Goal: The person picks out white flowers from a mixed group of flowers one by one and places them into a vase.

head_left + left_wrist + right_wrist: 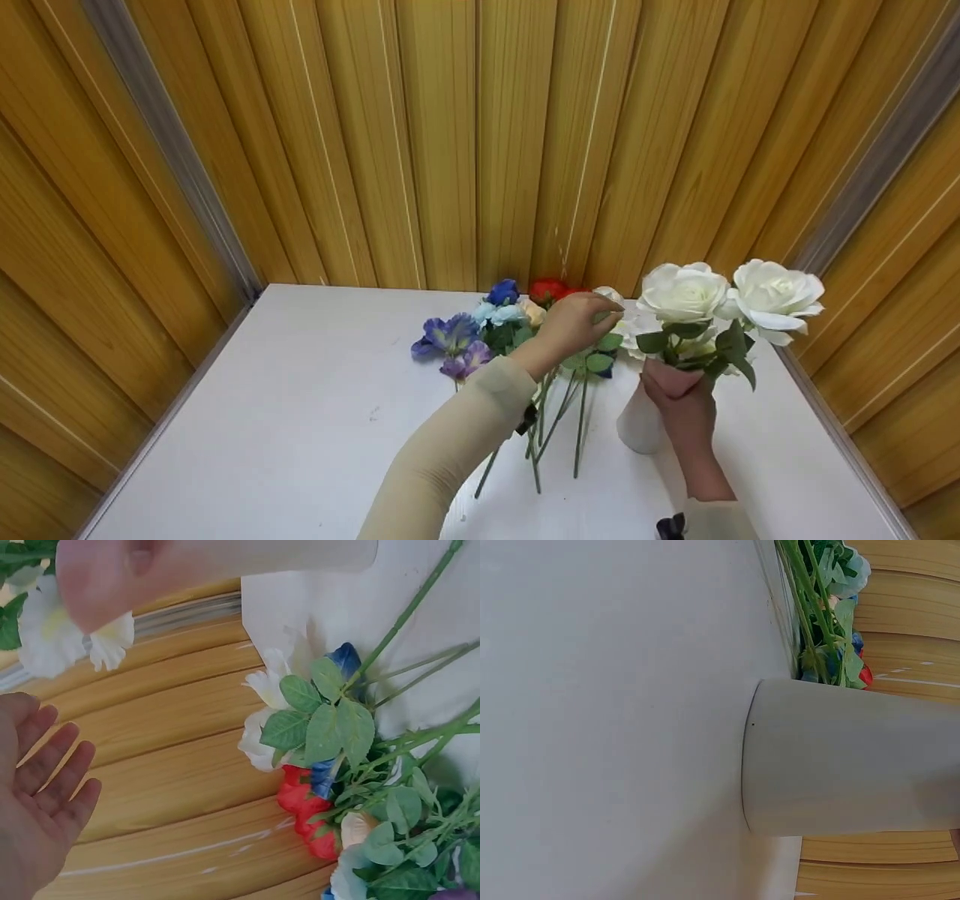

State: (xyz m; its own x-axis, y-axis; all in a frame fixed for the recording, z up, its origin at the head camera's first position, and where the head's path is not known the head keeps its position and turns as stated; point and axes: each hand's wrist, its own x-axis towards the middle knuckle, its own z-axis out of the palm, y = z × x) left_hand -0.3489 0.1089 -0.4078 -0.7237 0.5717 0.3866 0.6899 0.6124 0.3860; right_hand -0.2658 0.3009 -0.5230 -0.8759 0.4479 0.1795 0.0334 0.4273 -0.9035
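My right hand (pixel 684 409) grips the upper part of a white vase (pixel 641 427), which looks pinkish near its mouth. White roses (pixel 684 292) with green leaves stand in the vase, above the hand. The vase's lower body (pixel 840 757) fills the right wrist view; whether its base touches the table, I cannot tell. My left hand (pixel 576 326) hovers over the loose flowers, left of the roses. In the left wrist view that hand (pixel 45 787) has its fingers spread and nothing in them.
Loose artificial flowers lie at the back of the white table (pixel 315 420): purple blooms (pixel 450 337), light blue ones (pixel 506 313), red ones (pixel 547 289). Their green stems (pixel 581 435) point toward the front. Wood-patterned panels (pixel 450 150) rise behind and at both sides.
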